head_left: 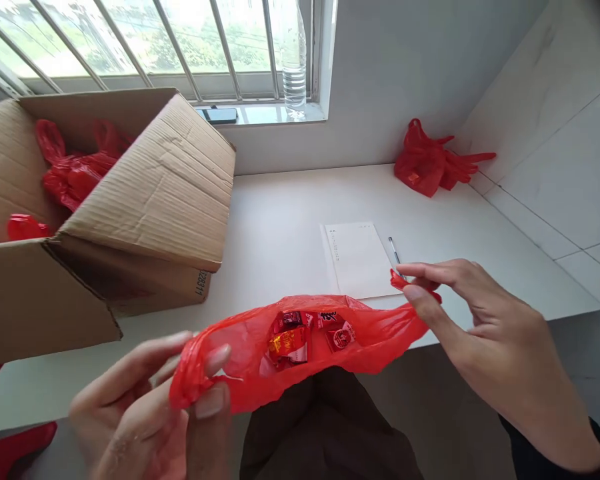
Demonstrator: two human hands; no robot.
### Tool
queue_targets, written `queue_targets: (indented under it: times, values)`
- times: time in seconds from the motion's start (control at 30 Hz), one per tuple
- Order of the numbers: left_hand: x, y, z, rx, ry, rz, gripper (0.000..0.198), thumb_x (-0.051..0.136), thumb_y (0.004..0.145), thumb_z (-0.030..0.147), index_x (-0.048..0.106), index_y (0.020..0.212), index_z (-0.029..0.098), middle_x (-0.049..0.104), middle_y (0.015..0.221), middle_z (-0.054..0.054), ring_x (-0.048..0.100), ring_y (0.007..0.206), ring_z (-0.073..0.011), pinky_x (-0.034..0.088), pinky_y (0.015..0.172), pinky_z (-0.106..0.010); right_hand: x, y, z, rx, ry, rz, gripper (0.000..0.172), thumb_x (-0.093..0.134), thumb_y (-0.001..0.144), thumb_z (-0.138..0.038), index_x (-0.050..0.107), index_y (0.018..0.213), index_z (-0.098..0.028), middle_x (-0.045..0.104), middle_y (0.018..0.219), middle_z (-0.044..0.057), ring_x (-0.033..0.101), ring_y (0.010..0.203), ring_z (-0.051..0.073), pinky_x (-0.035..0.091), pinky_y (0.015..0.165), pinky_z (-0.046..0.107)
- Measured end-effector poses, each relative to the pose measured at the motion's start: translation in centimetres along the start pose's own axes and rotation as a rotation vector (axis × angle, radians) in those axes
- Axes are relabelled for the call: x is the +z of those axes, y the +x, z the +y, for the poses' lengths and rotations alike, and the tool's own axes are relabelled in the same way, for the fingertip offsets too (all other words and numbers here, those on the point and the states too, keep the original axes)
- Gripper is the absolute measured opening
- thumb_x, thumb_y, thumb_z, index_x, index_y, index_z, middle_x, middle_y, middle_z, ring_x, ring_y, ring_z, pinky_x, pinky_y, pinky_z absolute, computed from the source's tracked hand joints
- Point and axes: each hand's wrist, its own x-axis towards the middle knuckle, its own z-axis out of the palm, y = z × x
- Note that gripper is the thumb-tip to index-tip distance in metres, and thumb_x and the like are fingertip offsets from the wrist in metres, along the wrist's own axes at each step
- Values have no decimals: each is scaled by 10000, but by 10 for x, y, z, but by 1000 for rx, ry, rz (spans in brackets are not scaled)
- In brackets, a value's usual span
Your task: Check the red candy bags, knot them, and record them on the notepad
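A red plastic bag (380,337) is stretched between my two hands over the table's front edge, its mouth spread wide. Several wrapped candies (287,341) in red, orange and dark wrappers lie inside it. My left hand (155,407) is closed round the bag's left handle, with the fingers partly through the loop. At the other end, my right hand (485,327) pinches the right handle between thumb and forefinger.
An open cardboard box (155,180) at the left holds red bags (75,177). Paper sheets (357,257) and a pen (394,250) lie on the white table (275,220). Another red bag (425,163) sits against the back wall. A bottle (294,73) and a phone (219,116) rest on the windowsill.
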Motion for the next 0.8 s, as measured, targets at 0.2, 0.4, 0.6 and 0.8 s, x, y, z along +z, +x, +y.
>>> queue_targets:
  times: [0.2, 0.4, 0.6, 0.8]
  values:
    - [13, -4, 29, -366, -361, -277, 164, 664, 940, 436, 707, 914, 280, 754, 833, -5, 730, 847, -231, 611, 744, -349, -2, -3, -30, -140, 240, 43, 110, 549, 1011, -248, 639, 986, -305, 648, 988, -19, 644, 884, 110, 529, 713, 187]
    - [19, 0, 24, -401, -319, -717, 234, 519, 1031, 431, 635, 1173, 286, 656, 738, 7, 694, 776, -173, 576, 720, -273, 13, -6, -51, -231, 552, -89, 154, 503, 1028, -175, 581, 1067, -301, 645, 967, -24, 683, 909, 95, 575, 752, 174]
    - [15, -5, 17, -279, -222, -983, 639, 804, 789, 376, 558, 1379, 369, 710, 1205, -63, 713, 1020, -276, 598, 691, -299, 22, 1, -61, -542, 529, -192, 270, 643, 947, -140, 612, 1174, -283, 749, 1024, -39, 688, 1024, 132, 553, 1014, 244]
    - [8, -11, 5, -376, -139, -908, 300, 591, 955, 464, 617, 1249, 409, 697, 1029, -19, 678, 828, -204, 551, 607, -258, 38, 13, -39, -661, 212, -80, 330, 577, 985, -259, 605, 1314, -265, 726, 1256, 10, 657, 1203, 176, 472, 1154, 305]
